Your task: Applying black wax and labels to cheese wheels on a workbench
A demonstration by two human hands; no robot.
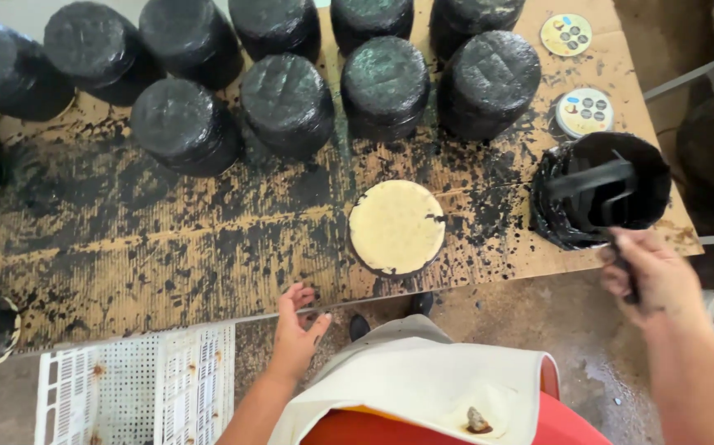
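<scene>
View from the head camera, looking down on a paint-spattered cardboard sheet [168, 239]. The right hand [649, 272], at 4 o'clock, is closed around the dark handle of a brush [600, 185] whose head sits inside the black paint bucket [600, 191] at 3 o'clock. The left hand [295, 330], at 6 o'clock, is open with fingers spread, holding nothing, its fingertips at the near edge of the sheet. An uncoated pale cylinder [396, 227] stands near the centre, slightly toward 5 o'clock, black only around its lower rim. Black-coated cylinders [287, 103] stand in rows from 10 to 1 o'clock. Two round lids [583, 111] lie at 2 o'clock; a white perforated crate [139, 383] lies at 8 o'clock.
</scene>
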